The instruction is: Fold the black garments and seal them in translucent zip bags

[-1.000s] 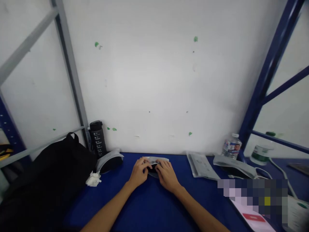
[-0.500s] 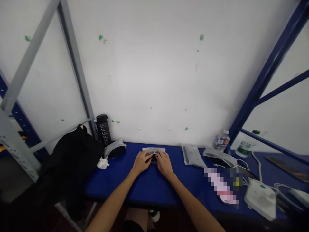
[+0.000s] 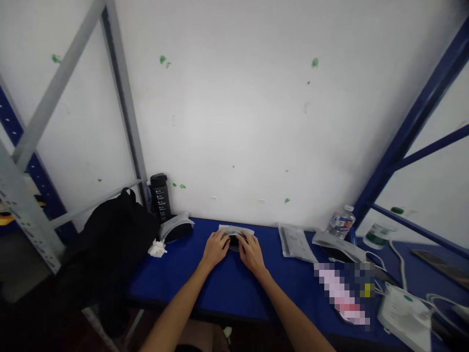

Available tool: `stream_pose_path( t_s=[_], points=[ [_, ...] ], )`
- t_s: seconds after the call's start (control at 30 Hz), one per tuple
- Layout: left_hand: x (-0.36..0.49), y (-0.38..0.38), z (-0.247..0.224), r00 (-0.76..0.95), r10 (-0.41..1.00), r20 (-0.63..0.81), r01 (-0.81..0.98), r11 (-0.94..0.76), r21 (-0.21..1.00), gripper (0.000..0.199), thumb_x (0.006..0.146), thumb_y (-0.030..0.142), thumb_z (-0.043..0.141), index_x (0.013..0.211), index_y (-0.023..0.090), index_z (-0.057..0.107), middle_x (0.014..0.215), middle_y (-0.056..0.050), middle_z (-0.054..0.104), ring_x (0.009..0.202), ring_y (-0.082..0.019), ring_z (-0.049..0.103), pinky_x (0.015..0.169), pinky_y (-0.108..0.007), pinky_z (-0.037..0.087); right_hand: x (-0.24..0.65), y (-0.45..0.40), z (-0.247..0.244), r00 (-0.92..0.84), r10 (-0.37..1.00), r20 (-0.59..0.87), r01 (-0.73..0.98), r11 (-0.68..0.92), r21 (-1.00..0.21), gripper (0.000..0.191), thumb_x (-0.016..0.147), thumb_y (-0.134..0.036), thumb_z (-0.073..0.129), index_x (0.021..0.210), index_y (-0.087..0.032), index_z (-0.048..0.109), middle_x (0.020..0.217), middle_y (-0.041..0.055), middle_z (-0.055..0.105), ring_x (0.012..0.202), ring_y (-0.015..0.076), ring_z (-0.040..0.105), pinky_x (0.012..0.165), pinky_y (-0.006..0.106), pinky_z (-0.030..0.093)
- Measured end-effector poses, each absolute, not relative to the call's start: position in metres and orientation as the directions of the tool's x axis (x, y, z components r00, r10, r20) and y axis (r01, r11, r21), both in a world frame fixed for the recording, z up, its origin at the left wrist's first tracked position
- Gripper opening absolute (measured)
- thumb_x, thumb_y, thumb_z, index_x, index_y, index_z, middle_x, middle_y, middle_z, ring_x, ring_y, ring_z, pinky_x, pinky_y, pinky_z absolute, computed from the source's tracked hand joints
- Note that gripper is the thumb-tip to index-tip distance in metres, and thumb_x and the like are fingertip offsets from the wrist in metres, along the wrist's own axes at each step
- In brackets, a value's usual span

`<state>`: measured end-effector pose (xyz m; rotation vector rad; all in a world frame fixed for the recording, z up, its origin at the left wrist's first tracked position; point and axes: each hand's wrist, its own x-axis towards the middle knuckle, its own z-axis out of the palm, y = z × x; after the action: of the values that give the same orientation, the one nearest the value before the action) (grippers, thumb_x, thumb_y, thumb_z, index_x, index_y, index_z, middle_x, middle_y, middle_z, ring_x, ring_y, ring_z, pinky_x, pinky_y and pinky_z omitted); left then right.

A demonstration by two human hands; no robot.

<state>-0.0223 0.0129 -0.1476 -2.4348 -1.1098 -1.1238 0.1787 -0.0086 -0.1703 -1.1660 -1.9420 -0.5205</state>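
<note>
A small packet, pale grey along its top edge (image 3: 236,229) and black below, lies on the blue table between my hands. My left hand (image 3: 216,248) grips its left side with curled fingers. On the other side, my right hand (image 3: 251,252) holds it the same way, the fingertips bent over the black part. Both hands cover much of the packet, and what is inside it cannot be made out. A similar packet (image 3: 178,226), pale above and black below, lies to the left near the wall. To the right lies a flat grey packet (image 3: 296,241).
On the left are a black bag (image 3: 110,244), a black bottle (image 3: 160,198) and a crumpled white tissue (image 3: 157,248). On the right are another grey packet (image 3: 339,244), a clear bottle (image 3: 342,222), a blurred pink item (image 3: 340,293) and a white power adapter (image 3: 406,313) with cables.
The camera view has shifted slightly, so the surroundings sit a little lower and further right. Both hands stay on the packet, with only a small shift of the fingers.
</note>
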Motion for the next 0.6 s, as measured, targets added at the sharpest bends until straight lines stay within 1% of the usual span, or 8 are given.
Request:
stream_pose_path(
  t_s=[0.1, 0.23, 0.37, 0.47, 0.6],
  points=[
    [-0.022, 0.012, -0.146, 0.406, 0.546, 0.733, 0.716, -0.689, 0.117, 0.018, 0.103, 0.018, 0.055, 0.11, 0.019, 0.071, 0.124, -0.012, 0.071, 0.114, -0.026, 0.067, 0.098, -0.044, 0.055, 0.179, -0.01, -0.17, -0.254, 0.538, 0.804, 0.878, 0.478, -0.042, 0.04, 0.103, -0.013, 0.046, 0.137, -0.018, 0.065, 0.143, 0.0169, 0.063, 0.127, 0.0272, 0.061, 0.11, 0.048, 0.047],
    [-0.021, 0.013, -0.146, 0.415, 0.544, 0.729, 0.687, -0.713, 0.141, 0.025, 0.106, 0.018, 0.048, 0.119, 0.02, 0.069, 0.136, -0.011, 0.068, 0.127, -0.025, 0.063, 0.109, -0.046, 0.052, 0.178, -0.011, -0.169, -0.224, 0.566, 0.793, 0.904, 0.425, -0.048, 0.041, 0.099, -0.017, 0.052, 0.137, -0.018, 0.064, 0.14, 0.0164, 0.065, 0.125, 0.0289, 0.061, 0.109, 0.049, 0.045],
    [-0.022, 0.015, -0.148, 0.446, 0.532, 0.719, 0.662, -0.737, 0.135, 0.028, 0.108, 0.021, 0.046, 0.124, 0.02, 0.068, 0.141, -0.011, 0.066, 0.129, -0.025, 0.063, 0.112, -0.045, 0.052, 0.176, -0.012, -0.167, -0.185, 0.595, 0.782, 0.917, 0.391, -0.08, 0.05, 0.092, -0.02, 0.058, 0.142, -0.014, 0.058, 0.145, 0.0177, 0.063, 0.128, 0.0304, 0.058, 0.109, 0.048, 0.043],
    [-0.023, 0.017, -0.15, 0.45, 0.53, 0.719, 0.65, -0.746, 0.144, 0.028, 0.108, 0.021, 0.046, 0.125, 0.02, 0.068, 0.142, -0.012, 0.065, 0.131, -0.026, 0.062, 0.113, -0.047, 0.052, 0.176, -0.015, -0.165, -0.171, 0.618, 0.767, 0.924, 0.372, -0.093, 0.05, 0.088, -0.023, 0.062, 0.138, -0.015, 0.061, 0.146, 0.018, 0.062, 0.128, 0.0322, 0.058, 0.11, 0.049, 0.041],
    [-0.021, 0.015, -0.15, 0.454, 0.547, 0.703, 0.637, -0.751, 0.173, 0.029, 0.108, 0.021, 0.046, 0.126, 0.021, 0.069, 0.144, -0.013, 0.064, 0.134, -0.028, 0.061, 0.115, -0.05, 0.051, 0.175, -0.02, -0.159, -0.156, 0.641, 0.752, 0.924, 0.364, -0.119, 0.046, 0.088, -0.031, 0.067, 0.132, -0.016, 0.064, 0.147, 0.0187, 0.061, 0.13, 0.0335, 0.056, 0.113, 0.05, 0.038]
  ],
)
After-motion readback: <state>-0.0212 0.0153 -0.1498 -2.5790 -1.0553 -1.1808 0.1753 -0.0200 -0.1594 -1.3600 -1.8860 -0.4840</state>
